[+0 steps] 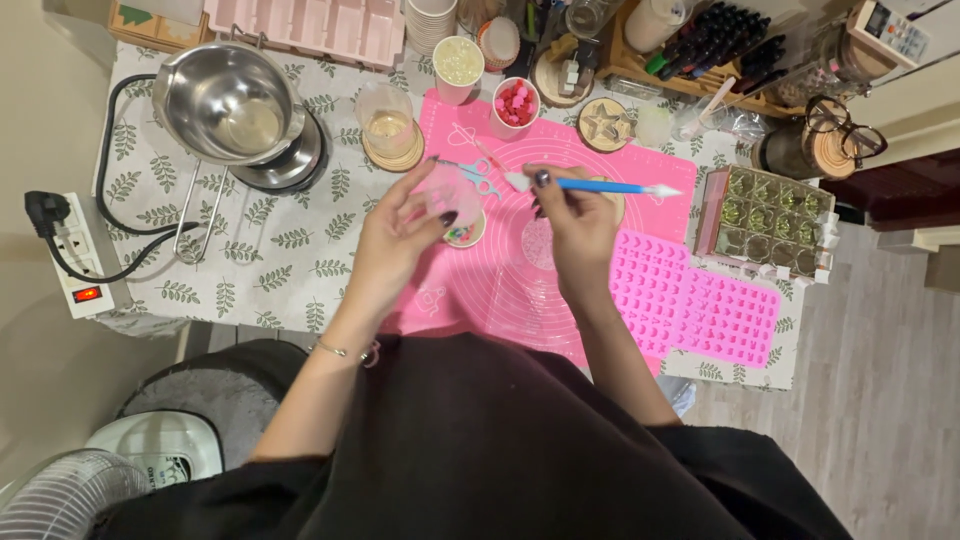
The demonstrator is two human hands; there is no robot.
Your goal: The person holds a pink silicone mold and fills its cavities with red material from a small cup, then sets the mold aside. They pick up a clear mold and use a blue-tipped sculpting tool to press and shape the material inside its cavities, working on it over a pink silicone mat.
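My left hand (pixel 400 235) holds a small clear plastic cup (pixel 440 190) tilted above the pink silicone mat (pixel 520 290). Just below that cup a small round dish with coloured bits (pixel 466 234) rests on the mat. My right hand (pixel 575 225) grips a blue-handled tool with white ends (pixel 600 186), held level, its left tip near the cup. Small light-blue scissors (pixel 478 175) lie on the mat behind the cup.
A steel pot (pixel 228 102) sits on a burner at the back left, beside a clear cup of liquid (pixel 389 125). Cups of white beads (pixel 459 62) and pink pieces (pixel 516 104) stand behind. Pink silicone moulds (pixel 690 300) and a compartment box (pixel 765 220) lie right. A power strip (pixel 75 255) hangs left.
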